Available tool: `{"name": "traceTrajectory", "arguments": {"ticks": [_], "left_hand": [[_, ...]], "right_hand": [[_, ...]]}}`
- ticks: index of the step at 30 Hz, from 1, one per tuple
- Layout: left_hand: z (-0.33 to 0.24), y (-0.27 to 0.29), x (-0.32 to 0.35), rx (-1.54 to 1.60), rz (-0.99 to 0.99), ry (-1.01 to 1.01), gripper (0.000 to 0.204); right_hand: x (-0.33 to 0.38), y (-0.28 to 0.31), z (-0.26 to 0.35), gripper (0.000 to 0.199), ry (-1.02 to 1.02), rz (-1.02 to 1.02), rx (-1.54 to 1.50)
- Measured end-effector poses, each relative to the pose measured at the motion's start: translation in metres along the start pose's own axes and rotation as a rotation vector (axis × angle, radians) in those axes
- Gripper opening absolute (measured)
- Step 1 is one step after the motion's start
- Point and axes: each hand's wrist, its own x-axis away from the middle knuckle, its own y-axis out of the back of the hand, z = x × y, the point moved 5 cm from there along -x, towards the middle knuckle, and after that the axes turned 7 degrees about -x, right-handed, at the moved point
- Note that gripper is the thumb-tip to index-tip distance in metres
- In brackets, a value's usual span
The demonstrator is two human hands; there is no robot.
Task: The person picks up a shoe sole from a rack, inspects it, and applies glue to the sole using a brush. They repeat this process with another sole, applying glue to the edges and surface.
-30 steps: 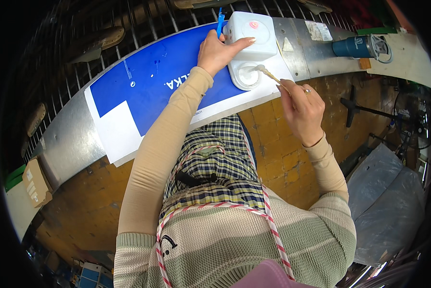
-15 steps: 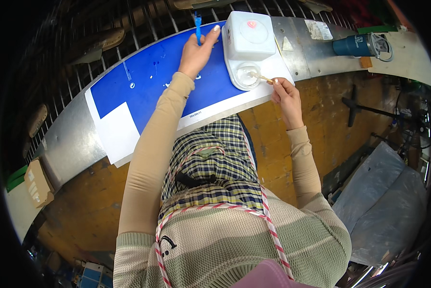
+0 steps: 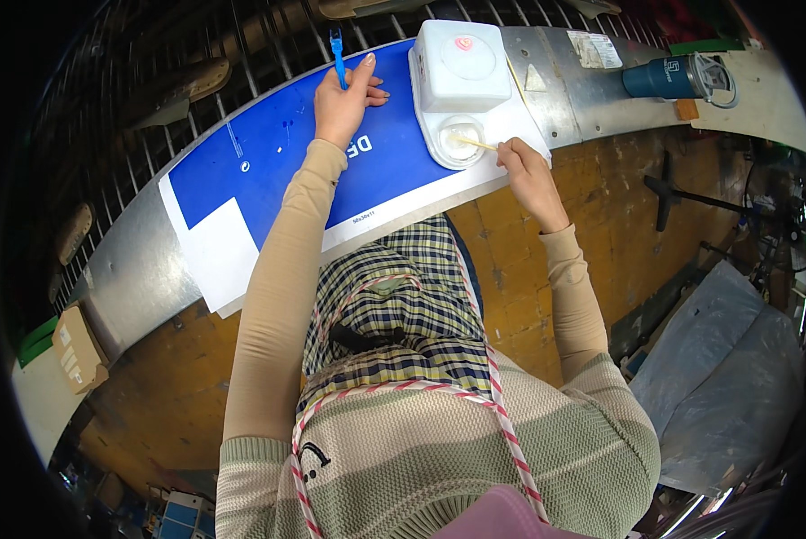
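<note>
My left hand (image 3: 343, 97) reaches out over a blue and white board (image 3: 286, 171) and holds a thin blue tool (image 3: 337, 54) that points away from me. A small pale brush (image 3: 475, 143) is pinched in my right hand (image 3: 521, 164). Its tip dips into a round white cup (image 3: 458, 140) at the front of a white plastic container (image 3: 461, 65). The container stands on the right end of the board.
The board lies on a curved metal bench (image 3: 133, 269) with a wire rack (image 3: 196, 54) behind it. A dark blue mug (image 3: 668, 77) stands at the right of the bench. A cardboard box (image 3: 78, 346) sits at the left. Grey plastic sheeting (image 3: 726, 359) lies on the floor at the right.
My left hand has moved left, from the container's edge onto the blue board, with the blue tool. My right hand has come lower and dipped the brush into the round cup.
</note>
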Motion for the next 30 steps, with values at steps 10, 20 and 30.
{"name": "traceTrajectory", "arguments": {"ticks": [10, 20, 30], "left_hand": [[0.002, -0.001, -0.001, -0.025, -0.017, -0.020, 0.044], [0.005, -0.001, -0.002, -0.031, -0.025, -0.017, 0.044], [0.004, -0.001, -0.002, -0.056, -0.028, -0.007, 0.044]], "right_hand": [[0.009, 0.005, 0.024, 0.016, 0.143, -0.084, 0.139], [0.023, -0.003, 0.013, 0.017, 0.122, -0.115, -0.079], [0.022, -0.014, 0.010, 0.022, 0.028, 0.029, -0.109]]}}
